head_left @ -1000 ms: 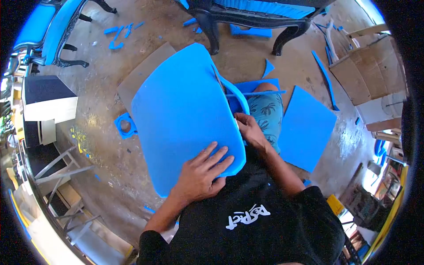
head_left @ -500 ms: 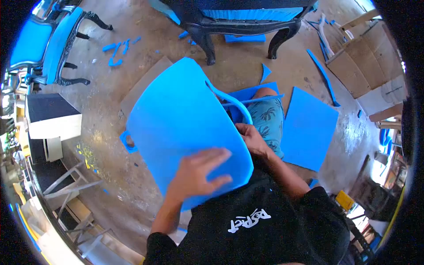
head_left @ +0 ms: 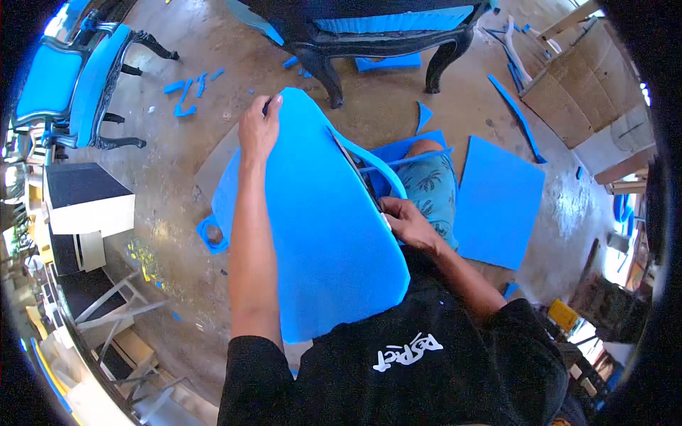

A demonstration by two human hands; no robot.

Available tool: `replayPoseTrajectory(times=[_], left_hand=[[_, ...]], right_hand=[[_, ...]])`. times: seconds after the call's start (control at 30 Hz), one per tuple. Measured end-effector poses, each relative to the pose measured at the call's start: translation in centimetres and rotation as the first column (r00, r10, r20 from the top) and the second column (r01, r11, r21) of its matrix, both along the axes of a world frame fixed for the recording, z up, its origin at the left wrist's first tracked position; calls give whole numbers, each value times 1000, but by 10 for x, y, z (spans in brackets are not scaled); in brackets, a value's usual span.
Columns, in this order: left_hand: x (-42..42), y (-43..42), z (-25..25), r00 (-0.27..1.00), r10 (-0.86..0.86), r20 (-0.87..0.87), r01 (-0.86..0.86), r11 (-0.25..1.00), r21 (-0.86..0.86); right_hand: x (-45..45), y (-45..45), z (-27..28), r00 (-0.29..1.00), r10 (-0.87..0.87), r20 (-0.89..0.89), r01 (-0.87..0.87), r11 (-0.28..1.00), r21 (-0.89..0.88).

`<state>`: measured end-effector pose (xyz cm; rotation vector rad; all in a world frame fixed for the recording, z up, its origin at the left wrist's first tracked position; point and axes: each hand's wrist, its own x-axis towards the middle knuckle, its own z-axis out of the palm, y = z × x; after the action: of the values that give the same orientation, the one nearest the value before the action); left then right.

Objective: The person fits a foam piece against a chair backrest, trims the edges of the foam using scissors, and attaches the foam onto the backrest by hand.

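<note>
A large blue foam panel (head_left: 320, 227) lies tilted across my lap. My left hand (head_left: 260, 128) reaches along it and is closed around its far-left edge, where a dark bit shows under the fingers. My right hand (head_left: 412, 224) is closed at the panel's right edge, with something small and whitish at the fingertips. A thin dark line runs from those fingers along the edge; I cannot tell whether it is a blade or the panel's backing. A curved blue foam strip (head_left: 373, 160) stands away from that edge, joined near its far end.
A flat blue foam sheet (head_left: 499, 202) lies right of my patterned shorts (head_left: 430, 186). Dark carved furniture (head_left: 323, 67) stands ahead, and a blue-upholstered chair (head_left: 50, 79) at left. Foam scraps (head_left: 186, 92) litter the floor. Cardboard (head_left: 586, 92) leans at right, and a metal frame (head_left: 117, 305) stands at left.
My left hand has moved from the panel's near surface to its far-left edge and closed there. My right hand stays at the right edge. The dark line along that edge shows more.
</note>
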<state>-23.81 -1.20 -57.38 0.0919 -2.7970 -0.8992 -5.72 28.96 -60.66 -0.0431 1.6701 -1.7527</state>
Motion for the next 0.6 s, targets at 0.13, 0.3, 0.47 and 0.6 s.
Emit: replayPoseTrajectory(times=[0.13,0.3,0.47,0.6], left_hand=[[5,5,8,999,16,-46,-14,999,32],[6,5,13,1000,15,-24,-13,997,77],[6,3,16,998,-10,-59,14,998,66],[6,4,17,997,-15,-71,18,999,45]], right_hand=[[-9,-7,-8,1000,7,-15,-8,998,-60],[-22,-10,-12,999,11,-30,-12,1000,-14],[-20,-14,-15,998,-6,-62,4,999,-38],[-19,-17,-5,995,-22,-95,20,1000,-16]])
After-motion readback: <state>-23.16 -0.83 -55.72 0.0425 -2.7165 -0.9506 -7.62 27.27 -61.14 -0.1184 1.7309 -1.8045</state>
